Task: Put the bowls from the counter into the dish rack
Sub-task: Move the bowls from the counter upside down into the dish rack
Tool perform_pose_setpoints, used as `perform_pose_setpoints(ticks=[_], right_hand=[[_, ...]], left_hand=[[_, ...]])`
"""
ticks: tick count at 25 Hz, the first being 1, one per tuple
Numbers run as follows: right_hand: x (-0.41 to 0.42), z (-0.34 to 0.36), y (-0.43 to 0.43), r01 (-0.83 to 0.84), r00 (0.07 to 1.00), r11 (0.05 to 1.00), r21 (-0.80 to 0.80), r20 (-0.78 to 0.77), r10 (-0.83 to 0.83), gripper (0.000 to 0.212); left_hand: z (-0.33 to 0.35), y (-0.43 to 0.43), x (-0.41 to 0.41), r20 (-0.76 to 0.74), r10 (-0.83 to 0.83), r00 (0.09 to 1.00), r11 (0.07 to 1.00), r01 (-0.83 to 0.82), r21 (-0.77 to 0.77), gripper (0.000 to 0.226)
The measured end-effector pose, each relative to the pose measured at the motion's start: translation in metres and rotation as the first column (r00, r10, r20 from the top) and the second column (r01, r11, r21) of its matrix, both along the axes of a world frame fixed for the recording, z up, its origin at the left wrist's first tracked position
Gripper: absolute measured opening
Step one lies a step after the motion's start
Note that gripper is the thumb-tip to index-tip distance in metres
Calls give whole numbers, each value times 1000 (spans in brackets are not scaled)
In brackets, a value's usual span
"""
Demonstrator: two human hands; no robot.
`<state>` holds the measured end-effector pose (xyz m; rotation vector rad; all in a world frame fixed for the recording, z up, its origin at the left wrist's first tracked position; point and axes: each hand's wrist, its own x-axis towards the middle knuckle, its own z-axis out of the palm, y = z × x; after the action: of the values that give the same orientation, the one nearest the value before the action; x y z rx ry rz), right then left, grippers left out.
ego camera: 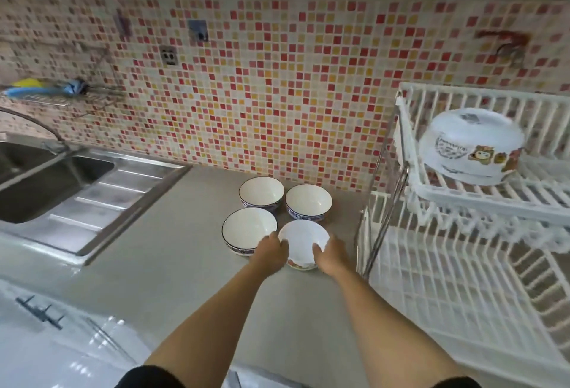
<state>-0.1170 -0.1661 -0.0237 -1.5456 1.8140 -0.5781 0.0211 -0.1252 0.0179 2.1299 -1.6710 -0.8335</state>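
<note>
Both hands are gripping the nearest white bowl on the counter: left hand closing on its left rim, right hand on its right. Three dark-rimmed bowls are sitting just behind. One inverted bowl is resting in the dish rack at right.
</note>
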Motion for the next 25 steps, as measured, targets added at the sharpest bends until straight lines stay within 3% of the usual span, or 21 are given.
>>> perform_pose_setpoints(ticks=[3,7,10,13,16,19,22,25], right_hand=[[1,-27,-12,28,999,1000,14,28,-28,59],[0,-47,-26,136,989,990,31,60,-138,60],[0,-63,-26,94,993,994,46,73,-98,65],[-4,-65,-23,93,990,996,3,104,-92,56],[-7,-47,-15,90,954,987,-133,297,-47,52],[-6,-25,0,71,942,965,-252,335,19,51],[0,-5,25,24,917,940,-340,382,115,50],[11,32,55,31,842,912,-408,503,196,48]], left_hand=[[-39,-15,-4,-72,19,997,999,-15,52,64],[-65,-32,-15,-202,120,972,987,-95,126,60],[-73,-40,-23,-293,239,926,969,-206,140,60],[-68,-38,-29,-380,329,865,944,-302,131,65],[-53,-27,-23,-492,274,827,957,-284,56,63],[-28,-5,-11,-589,161,792,956,-272,-105,57],[-1,24,1,-659,132,741,883,-390,-262,52],[36,48,16,-678,37,734,829,-401,-390,49]])
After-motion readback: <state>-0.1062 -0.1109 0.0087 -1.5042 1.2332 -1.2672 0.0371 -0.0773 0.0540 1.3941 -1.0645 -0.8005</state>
